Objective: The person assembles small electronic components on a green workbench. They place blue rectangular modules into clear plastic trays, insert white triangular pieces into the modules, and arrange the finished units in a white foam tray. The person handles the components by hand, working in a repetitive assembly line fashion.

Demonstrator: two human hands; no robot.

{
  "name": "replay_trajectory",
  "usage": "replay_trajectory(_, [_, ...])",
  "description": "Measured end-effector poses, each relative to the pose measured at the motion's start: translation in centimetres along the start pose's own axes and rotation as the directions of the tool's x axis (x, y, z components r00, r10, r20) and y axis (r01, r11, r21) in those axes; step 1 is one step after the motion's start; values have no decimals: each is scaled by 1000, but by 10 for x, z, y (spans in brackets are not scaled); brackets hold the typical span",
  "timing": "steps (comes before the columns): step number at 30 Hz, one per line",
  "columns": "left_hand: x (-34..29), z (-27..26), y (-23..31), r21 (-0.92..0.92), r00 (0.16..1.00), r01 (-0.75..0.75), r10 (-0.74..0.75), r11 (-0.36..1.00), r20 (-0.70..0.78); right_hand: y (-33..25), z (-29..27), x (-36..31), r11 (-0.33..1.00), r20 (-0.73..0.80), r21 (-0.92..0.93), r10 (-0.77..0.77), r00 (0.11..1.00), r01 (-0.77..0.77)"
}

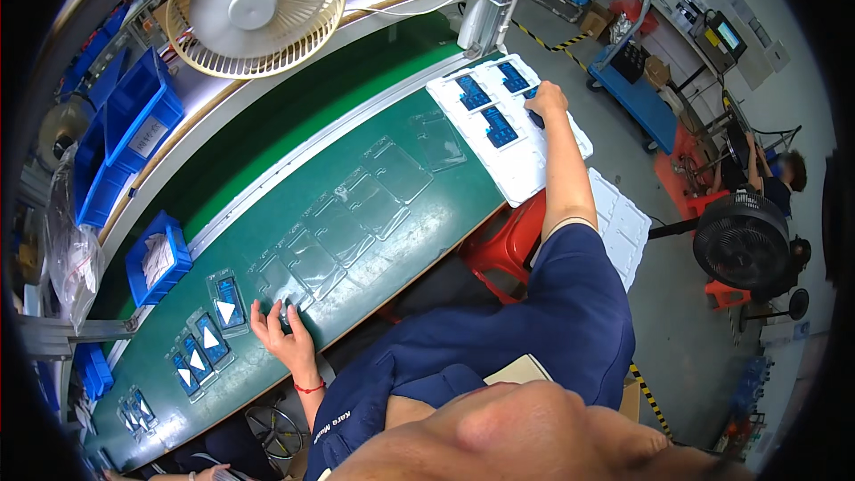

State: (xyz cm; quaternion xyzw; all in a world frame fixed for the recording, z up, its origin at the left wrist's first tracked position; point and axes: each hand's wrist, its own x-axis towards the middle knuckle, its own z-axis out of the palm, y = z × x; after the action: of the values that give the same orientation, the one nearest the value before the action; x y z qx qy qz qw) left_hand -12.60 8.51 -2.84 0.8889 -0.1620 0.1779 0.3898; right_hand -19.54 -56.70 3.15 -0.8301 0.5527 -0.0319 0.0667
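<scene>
At the far right end of the bench, my right hand (548, 101) reaches over a white moulded tray (517, 165). Its fingers are closed at the edge of a dark blue flat board, mostly hidden beneath them. Several like boards (500, 127) lie in the tray's recesses. My left hand (287, 338) is open, fingers apart, beside the nearest clear plastic blister shell (278, 283). More clear shells (370, 205) run in a row toward the tray. To the left, a blue board with a white triangle (226, 303) sits in a clear shell, with several similar ones beyond.
A blue bin (158, 258) with pale contents stands at the bench's far edge. A large fan (256, 9) and blue bins (129, 138) are on the shelf beyond. A red stool (508, 245) and another white tray (619, 223) are near my right arm. Another person's hand (212, 473) shows lower left.
</scene>
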Motion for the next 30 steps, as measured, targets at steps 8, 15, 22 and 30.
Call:
replay_trajectory(8, [2, 1, 0, 16, 1000, 15, -15, 1000, 0, -2, 2, -9, 997, -196, 55, 56, 979, -46])
replay_trajectory(15, [3, 2, -1, 14, 999, 40, -40, 999, 2, -67, 14, -84, 974, 37, 39, -226, 973, 224])
replay_trajectory(22, [-2, 2, -1, 14, 998, 21, -20, 1000, -54, -76, 16, -83, 990, 47, -22, -137, 990, 138])
replay_trajectory(30, [-22, 3, 10, 200, 979, -132, 159, 971, -124, -72, -14, -4, 974, -127, 198, -90, 988, 114])
